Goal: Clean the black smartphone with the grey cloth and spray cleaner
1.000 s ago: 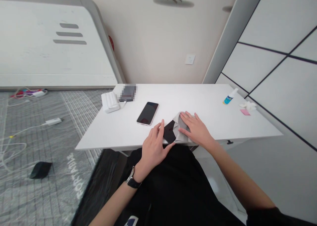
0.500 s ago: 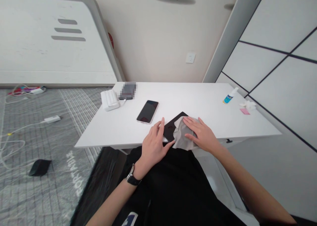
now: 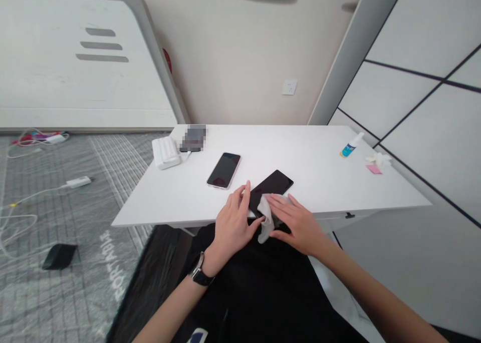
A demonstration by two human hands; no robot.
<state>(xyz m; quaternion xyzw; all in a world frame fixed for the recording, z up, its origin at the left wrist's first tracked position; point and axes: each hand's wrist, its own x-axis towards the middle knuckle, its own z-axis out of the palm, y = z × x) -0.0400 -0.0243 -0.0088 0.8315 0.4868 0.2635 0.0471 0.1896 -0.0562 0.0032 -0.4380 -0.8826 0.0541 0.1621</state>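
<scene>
A black phone [image 3: 276, 183] lies tilted at the front edge of the white table [image 3: 180, 198]. My left hand [image 3: 233, 223] grips its lower left end between thumb and fingers. Under the fingers of my right hand [image 3: 296, 223] is a grey cloth [image 3: 266, 223], bunched over the phone's near side and hanging past the table edge. The far end of the phone is uncovered. A second phone [image 3: 224, 170], in a clear case with its screen dark, rests to the left of my hands.
A white charger block [image 3: 166, 152] and a blurred dark item [image 3: 193, 138] sit at the back left. At the right are a spray bottle [image 3: 351, 145], a pink piece [image 3: 374, 168] and crumpled white tissue [image 3: 380, 159]. Cables [image 3: 41, 190] lie on the grey floor covering.
My right hand has moved toward me and slightly left with the cloth, which is now more bunched. More of the black phone's far end shows. My left hand has barely moved.
</scene>
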